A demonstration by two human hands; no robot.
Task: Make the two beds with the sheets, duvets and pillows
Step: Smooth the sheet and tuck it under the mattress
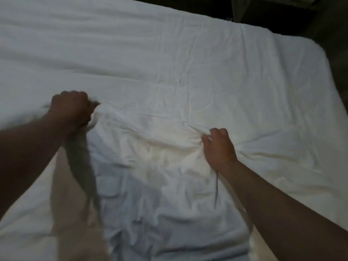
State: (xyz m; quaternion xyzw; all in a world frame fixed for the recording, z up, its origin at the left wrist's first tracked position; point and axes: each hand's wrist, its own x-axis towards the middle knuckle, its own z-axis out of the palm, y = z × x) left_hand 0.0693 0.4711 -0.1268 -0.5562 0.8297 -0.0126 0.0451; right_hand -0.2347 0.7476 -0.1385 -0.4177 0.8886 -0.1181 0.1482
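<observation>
- Left hand (70,110): fist closed around a gathered bunch of white fabric, lifted slightly clear of the bed surface. The hand and the cloth trailing below it are motion-blurred.
- Right hand (219,146): fingers pinched and curled on a fold of the same fabric, knuckles up, low against the bed. Creases radiate outward from this grip.
- Held item: a loose white sheet (150,166), thin and limp, heavily crumpled between and below the two hands, with soft blue-grey shadows in its folds. Whether it is a flat sheet or a duvet cover cannot be determined from this view.
- Bed (310,59): one mattress in view, already covered by a white layer (207,63) that lies mostly flat, with fine wrinkles and a few long creases. The far right corner is rounded and looks neatly wrapped.
- Far left of the surface shows parallel soft ridges, suggesting a thicker or quilted cloth, though this is not certain.
- Surroundings: dark floor (335,25) beyond the bed; details too dim to identify.
- Progress, as judged: the base covering of this bed appears done; the held sheet is not yet spread or smoothed.
- Outstanding: no pillows or plainly identifiable duvet visible, and the second bed is out of view. The task looks to be at an early stage.
</observation>
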